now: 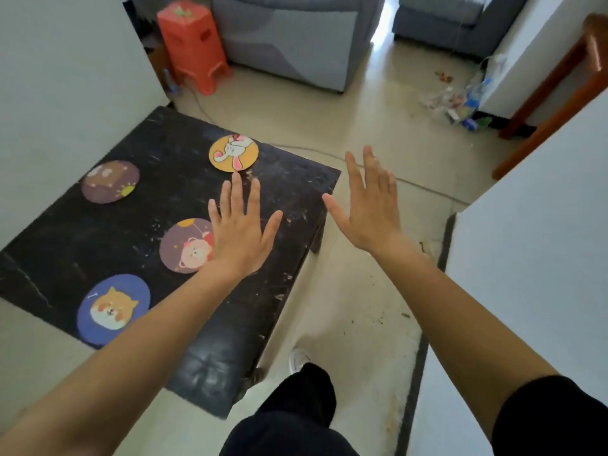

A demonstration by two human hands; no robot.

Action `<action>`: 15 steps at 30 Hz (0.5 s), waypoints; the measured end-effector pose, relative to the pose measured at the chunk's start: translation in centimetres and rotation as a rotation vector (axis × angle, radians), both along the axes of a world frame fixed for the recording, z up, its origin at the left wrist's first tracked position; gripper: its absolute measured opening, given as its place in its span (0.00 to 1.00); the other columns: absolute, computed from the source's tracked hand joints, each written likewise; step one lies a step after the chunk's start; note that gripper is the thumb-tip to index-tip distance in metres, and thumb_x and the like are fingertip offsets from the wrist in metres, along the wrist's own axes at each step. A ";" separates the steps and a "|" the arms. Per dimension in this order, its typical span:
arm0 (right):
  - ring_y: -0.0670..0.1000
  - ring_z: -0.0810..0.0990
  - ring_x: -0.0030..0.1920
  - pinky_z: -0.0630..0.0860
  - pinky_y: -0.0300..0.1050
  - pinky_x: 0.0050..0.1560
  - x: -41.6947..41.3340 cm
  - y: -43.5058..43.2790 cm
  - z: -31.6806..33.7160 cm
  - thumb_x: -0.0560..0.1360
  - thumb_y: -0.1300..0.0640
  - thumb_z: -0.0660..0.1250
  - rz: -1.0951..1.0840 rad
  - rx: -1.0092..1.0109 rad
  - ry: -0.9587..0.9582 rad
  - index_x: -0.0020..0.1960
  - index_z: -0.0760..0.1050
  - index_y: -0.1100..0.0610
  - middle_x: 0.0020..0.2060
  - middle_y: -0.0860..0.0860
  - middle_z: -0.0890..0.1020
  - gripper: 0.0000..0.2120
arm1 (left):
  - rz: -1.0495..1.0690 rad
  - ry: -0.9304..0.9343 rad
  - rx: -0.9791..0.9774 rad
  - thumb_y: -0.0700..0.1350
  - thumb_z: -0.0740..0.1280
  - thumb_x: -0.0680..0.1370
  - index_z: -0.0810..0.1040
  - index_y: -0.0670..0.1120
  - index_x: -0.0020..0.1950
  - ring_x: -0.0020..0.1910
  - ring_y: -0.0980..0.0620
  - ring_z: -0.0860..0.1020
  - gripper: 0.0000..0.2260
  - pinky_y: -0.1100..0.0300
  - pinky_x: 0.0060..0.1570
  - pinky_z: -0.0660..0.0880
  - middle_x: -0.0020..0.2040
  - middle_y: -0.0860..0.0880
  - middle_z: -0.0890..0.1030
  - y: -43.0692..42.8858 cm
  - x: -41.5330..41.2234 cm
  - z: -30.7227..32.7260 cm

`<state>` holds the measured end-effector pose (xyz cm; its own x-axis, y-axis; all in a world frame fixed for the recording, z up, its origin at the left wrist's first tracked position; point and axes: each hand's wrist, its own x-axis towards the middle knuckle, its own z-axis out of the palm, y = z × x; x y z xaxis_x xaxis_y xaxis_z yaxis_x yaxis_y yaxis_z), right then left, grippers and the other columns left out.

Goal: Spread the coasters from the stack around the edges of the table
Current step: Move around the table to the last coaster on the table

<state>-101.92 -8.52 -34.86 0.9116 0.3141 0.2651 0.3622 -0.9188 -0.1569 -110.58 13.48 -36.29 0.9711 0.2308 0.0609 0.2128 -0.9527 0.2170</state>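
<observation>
Bare hands [241,232] above coaster-strewn table [184,363].

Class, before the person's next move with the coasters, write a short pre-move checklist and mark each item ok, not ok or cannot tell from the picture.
1. Left hand empty, fingers spread: ok.
2. Right hand empty, open beyond the table's edge: ok.
3. Coasters lie flat and apart on the table: ok.
4. Coasters at the edges: blue coaster, brown coaster and yellow coaster sit near edges; the bear coaster lies further inward: not ok.
5. Bear coaster fully visible: not ok, the left hand covers its right side.
6. Stack used up: cannot tell, no stack in view.
</observation>
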 end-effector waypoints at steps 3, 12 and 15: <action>0.63 0.58 0.77 0.55 0.62 0.76 3.7 3.1 -0.4 0.79 0.33 0.52 0.100 -0.038 0.017 0.80 0.52 0.55 0.79 0.61 0.57 0.37 | 0.084 0.021 -0.029 0.65 0.43 0.79 0.46 0.49 0.80 0.79 0.42 0.43 0.34 0.38 0.75 0.44 0.81 0.42 0.43 1.8 2.3 -0.3; 0.62 0.61 0.77 0.57 0.60 0.76 9.9 15.8 -1.7 0.79 0.33 0.53 0.463 -0.141 0.101 0.78 0.54 0.53 0.78 0.59 0.60 0.35 | 0.415 0.049 -0.106 0.67 0.45 0.78 0.46 0.50 0.80 0.79 0.42 0.42 0.35 0.37 0.74 0.45 0.81 0.43 0.42 9.8 1.8 -0.5; 0.62 0.62 0.77 0.58 0.61 0.75 11.1 19.5 -3.7 0.78 0.34 0.57 0.583 -0.224 0.158 0.78 0.54 0.52 0.78 0.59 0.61 0.35 | 0.593 0.140 -0.229 0.70 0.48 0.76 0.44 0.53 0.80 0.79 0.43 0.40 0.38 0.38 0.73 0.43 0.81 0.43 0.40 11.6 0.8 -2.6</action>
<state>-90.86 11.00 -38.58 0.5975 0.8018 0.0120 0.8001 -0.5950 -0.0763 -109.74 25.07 -38.93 0.6699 0.7224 -0.1714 0.7295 -0.5975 0.3329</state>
